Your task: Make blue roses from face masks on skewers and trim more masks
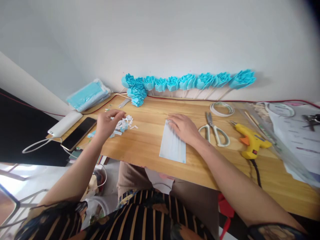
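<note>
My left hand (108,124) hovers over a pile of small white and blue scraps (122,128), its thumb and fingers pinched together. A thin white strand (127,120), like a mask's ear loop, curves from the fingertips. Flat on the wooden table, a pale blue face mask (172,146) lies lengthwise, with no ear loops visible on it. My right hand (184,128) rests over its upper end, fingers stretched out and slightly blurred. Just right of that hand are white-handled scissors (211,128) with their blades partly apart.
Blue flowers on sticks (188,81) line the wall. A yellow glue gun (251,140) and a tape roll (222,109) lie to the right, near plastic-wrapped sticks and papers (297,140). At left are a phone (79,132), a white power bank (65,123) and a mask pack (87,95).
</note>
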`<state>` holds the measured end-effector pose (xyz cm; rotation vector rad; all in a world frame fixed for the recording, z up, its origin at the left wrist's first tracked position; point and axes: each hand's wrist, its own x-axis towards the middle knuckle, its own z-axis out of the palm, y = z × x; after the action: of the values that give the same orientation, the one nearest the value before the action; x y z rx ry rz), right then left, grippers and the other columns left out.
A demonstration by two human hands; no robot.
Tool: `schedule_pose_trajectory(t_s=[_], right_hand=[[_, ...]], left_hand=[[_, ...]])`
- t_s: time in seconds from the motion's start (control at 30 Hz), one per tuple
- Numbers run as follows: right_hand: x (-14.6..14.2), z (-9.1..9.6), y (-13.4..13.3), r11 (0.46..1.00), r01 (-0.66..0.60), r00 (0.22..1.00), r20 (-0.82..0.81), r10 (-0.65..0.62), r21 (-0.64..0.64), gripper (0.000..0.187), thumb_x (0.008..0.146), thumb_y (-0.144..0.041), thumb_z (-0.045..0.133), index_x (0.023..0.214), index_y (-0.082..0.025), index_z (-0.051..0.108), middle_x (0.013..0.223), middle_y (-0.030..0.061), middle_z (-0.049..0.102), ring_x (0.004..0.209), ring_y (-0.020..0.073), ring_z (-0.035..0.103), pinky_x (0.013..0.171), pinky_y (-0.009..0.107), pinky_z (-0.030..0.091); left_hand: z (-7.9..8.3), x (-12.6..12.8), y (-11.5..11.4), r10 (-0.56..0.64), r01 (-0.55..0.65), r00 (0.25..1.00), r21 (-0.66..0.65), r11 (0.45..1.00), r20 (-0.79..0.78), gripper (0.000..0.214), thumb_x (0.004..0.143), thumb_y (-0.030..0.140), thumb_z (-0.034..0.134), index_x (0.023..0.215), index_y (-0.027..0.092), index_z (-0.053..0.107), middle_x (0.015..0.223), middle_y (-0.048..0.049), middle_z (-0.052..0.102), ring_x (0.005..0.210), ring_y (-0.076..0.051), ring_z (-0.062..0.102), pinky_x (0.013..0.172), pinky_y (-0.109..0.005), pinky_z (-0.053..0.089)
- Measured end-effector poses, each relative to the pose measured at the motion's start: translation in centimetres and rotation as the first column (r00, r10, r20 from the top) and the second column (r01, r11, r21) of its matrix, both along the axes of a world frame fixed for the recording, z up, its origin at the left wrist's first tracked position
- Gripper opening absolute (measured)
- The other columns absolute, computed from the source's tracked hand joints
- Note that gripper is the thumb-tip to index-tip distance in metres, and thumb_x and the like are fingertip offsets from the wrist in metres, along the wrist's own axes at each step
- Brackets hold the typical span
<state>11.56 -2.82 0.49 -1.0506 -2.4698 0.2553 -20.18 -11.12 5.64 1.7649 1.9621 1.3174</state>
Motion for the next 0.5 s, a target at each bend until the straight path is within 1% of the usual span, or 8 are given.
schedule_pose_trajectory(t_s=[0.1, 0.17, 0.23, 0.33, 0.5], right_hand=[[-1.0, 1.8, 0.8, 1.0, 0.001, 0.999, 0.051, 0.0, -0.004, 0.032, 0.101, -0.024, 0.047, 0.122, -0.016, 0.07, 0.126, 0.0126, 0.072, 0.119, 0.0298, 0.065, 0.103, 0.045, 0.048], [-2.1, 2.8, 1.8, 1.0, -0.002, 0.993, 0.12, 0.005, -0.024, 0.032, 0.1, -0.024, 0.049, 0.122, -0.017, 0.071, 0.124, 0.0124, 0.072, 0.116, 0.0294, 0.066, 0.099, 0.042, 0.05], [-3.5, 3.4, 3.0, 0.999, 0.01, 0.988, 0.157, -0.002, -0.05, 0.03, 0.1, -0.024, 0.05, 0.12, -0.018, 0.072, 0.125, 0.0127, 0.071, 0.116, 0.0288, 0.066, 0.097, 0.04, 0.051], [-5.8, 3.1, 5.1, 0.995, 0.024, 0.992, 0.126, -0.012, -0.092, 0.03, 0.099, -0.023, 0.052, 0.12, -0.017, 0.072, 0.132, 0.0138, 0.067, 0.121, 0.0285, 0.064, 0.1, 0.039, 0.05], [-9.4, 1.3, 8.2, 0.995, -0.018, 0.999, 0.038, 0.022, -0.102, 0.04, 0.098, -0.02, 0.051, 0.135, -0.013, 0.063, 0.147, 0.0154, 0.057, 0.137, 0.026, 0.053, 0.114, 0.039, 0.042]], left_hand=[[-0.6, -1.4, 2.1, -0.019, 0.01, 0.98, 0.046, 0.999, 0.199, 0.028, 0.084, 0.041, 0.064, 0.083, 0.016, 0.077, 0.08, -0.0052, 0.075, 0.072, -0.016, 0.066, 0.069, -0.026, 0.051], [-0.7, -2.1, 3.9, -0.031, 0.01, 0.941, 0.065, 0.998, 0.338, 0.029, 0.083, 0.037, 0.064, 0.096, 0.014, 0.076, 0.089, -0.0073, 0.075, 0.074, -0.015, 0.066, 0.068, -0.026, 0.052], [-0.8, -2.8, 5.7, -0.023, 0.001, 0.905, 0.051, 0.999, 0.426, 0.032, 0.083, 0.032, 0.064, 0.107, 0.013, 0.073, 0.095, -0.0085, 0.074, 0.074, -0.014, 0.065, 0.067, -0.025, 0.053], [-1.2, -3.5, 8.3, -0.019, 0.011, 0.869, 0.018, 1.0, 0.495, 0.034, 0.083, 0.029, 0.063, 0.112, 0.012, 0.071, 0.098, -0.0087, 0.073, 0.074, -0.012, 0.065, 0.065, -0.022, 0.053], [-2.3, -3.8, 11.7, -0.005, 0.043, 0.782, -0.046, 0.998, 0.624, 0.036, 0.085, 0.028, 0.061, 0.117, 0.014, 0.066, 0.104, -0.0094, 0.071, 0.076, -0.012, 0.067, 0.063, -0.021, 0.054]])
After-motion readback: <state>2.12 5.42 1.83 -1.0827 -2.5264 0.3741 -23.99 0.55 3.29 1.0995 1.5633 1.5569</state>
